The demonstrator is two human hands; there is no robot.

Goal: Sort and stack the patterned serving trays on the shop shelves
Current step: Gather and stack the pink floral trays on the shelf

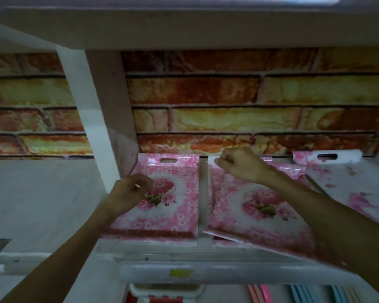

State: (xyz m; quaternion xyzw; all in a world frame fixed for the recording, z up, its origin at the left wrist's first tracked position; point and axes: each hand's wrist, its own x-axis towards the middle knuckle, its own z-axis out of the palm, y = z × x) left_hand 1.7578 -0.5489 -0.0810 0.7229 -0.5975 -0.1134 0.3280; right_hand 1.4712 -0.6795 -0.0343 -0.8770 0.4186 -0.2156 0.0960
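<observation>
Three pink floral serving trays lie side by side on a white shelf (162, 248). The left tray (173, 215) lies flat against the upright post. My left hand (129, 191) sits over its left edge with fingers curled; whether it grips the edge is hidden. The middle tray (239, 217) is tilted, and its near edge overhangs the shelf front. My right hand (241, 165) pinches that tray's far left corner near its handle slot. A paler third tray (359, 182) lies at the right, its cut-out handle toward the wall.
A brick-patterned back wall (206, 101) closes the shelf, and another shelf board (184, 29) hangs low overhead. A white post (90, 119) bounds the bay on the left. Below the shelf front stand pink and blue items (293, 294) and a white-handled thing (166, 291).
</observation>
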